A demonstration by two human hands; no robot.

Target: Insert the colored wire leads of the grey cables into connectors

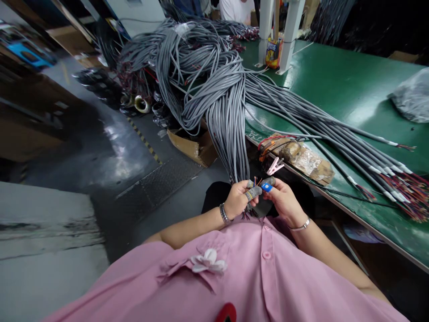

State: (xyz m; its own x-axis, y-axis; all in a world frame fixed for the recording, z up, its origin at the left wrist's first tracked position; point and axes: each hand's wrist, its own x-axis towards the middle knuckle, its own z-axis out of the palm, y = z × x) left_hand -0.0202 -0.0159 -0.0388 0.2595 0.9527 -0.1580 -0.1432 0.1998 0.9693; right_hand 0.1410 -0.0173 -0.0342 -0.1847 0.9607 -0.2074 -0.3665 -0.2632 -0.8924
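Close to my pink shirt, my left hand (238, 200) is closed on the end of a grey cable, with thin coloured wires (256, 181) sticking up past its fingertips. Grey covers wrap some of these fingers. Facing it, my right hand (284, 201) has its fingertips pinched together right beside the wires; a blue wrap or tag (267, 187) shows at its thumb. What that pinch holds is too small to make out. A thick bundle of grey cables (231, 120) hangs off the table edge down to my hands, and more wire ends show below them.
On the green table (338, 85) lie grey cables with stripped ends (402, 188), a taped wooden block (306, 161) with a pink clip (275, 166), and a plastic bag (412, 96). A cardboard box (194, 147) stands on the floor. Another person (236, 11) is behind the table.
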